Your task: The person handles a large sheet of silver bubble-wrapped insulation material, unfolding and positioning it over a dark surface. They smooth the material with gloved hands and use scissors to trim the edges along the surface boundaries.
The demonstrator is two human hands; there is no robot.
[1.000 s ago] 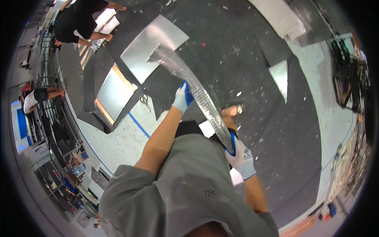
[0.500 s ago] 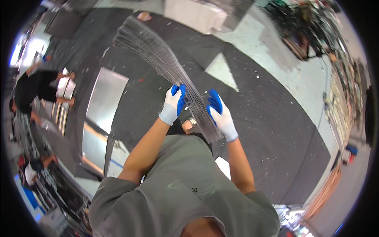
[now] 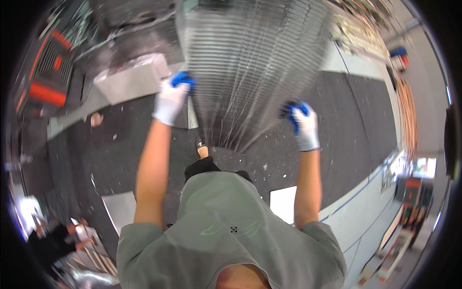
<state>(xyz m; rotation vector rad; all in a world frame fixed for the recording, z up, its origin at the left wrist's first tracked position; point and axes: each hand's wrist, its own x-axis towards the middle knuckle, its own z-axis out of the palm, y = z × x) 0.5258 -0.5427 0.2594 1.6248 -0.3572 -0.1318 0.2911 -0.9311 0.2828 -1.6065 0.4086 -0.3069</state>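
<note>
Clear plastic sheet fans out across upper centre of frame, narrowing toward dark mat. Gloved left hand, fingers clamped on sheet's left edge. Right hand at right edge, fingers curled; blur hides whether they grip. Pale block upper left; co-worker lower left.

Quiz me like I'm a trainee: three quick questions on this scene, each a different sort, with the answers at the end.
1. True or false: the left hand and right hand both wear gloves.
2. Pick one. The wearer's shirt is: A) bright red, B) grey-green, C) white.
3. Which hand is higher in the picture, beside the left edge of the sheet?

Key: 1. True. 2. B. 3. The left hand.
</note>
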